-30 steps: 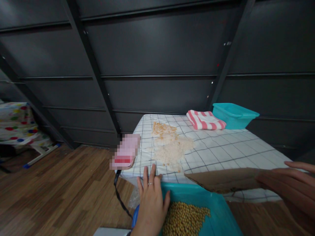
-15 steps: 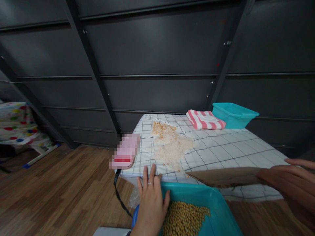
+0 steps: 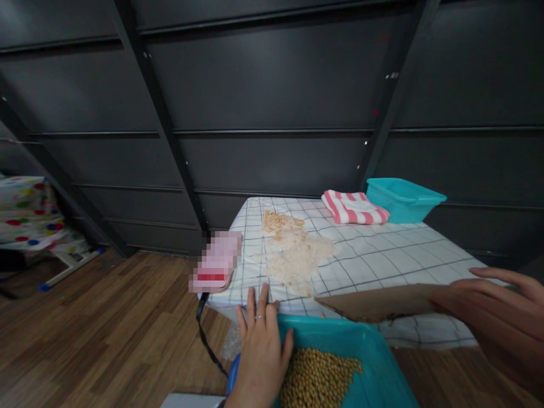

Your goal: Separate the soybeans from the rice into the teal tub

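My left hand (image 3: 261, 351) grips the near left corner of a teal tray (image 3: 374, 362), thumb inside the rim, fingers over the outside. The tray holds a heap of yellow beans (image 3: 318, 377). My right hand (image 3: 497, 323) holds a brown cardboard sheet (image 3: 378, 303) by its right end, with the sheet's pointed end reaching left over the tray's far rim. Beyond lies a spread of pale grains and yellow bits (image 3: 295, 249) on the checked tablecloth (image 3: 382, 255).
A folded red-and-white striped cloth (image 3: 355, 207) and a second teal tub (image 3: 402, 198) sit at the table's far end. A blurred pink object (image 3: 216, 260) with a black strap hangs at the table's left edge. Wooden floor lies to the left, a dark panelled wall behind.
My right hand has shifted the cardboard slightly left and down toward the tray. My left hand and the tray have stayed put.
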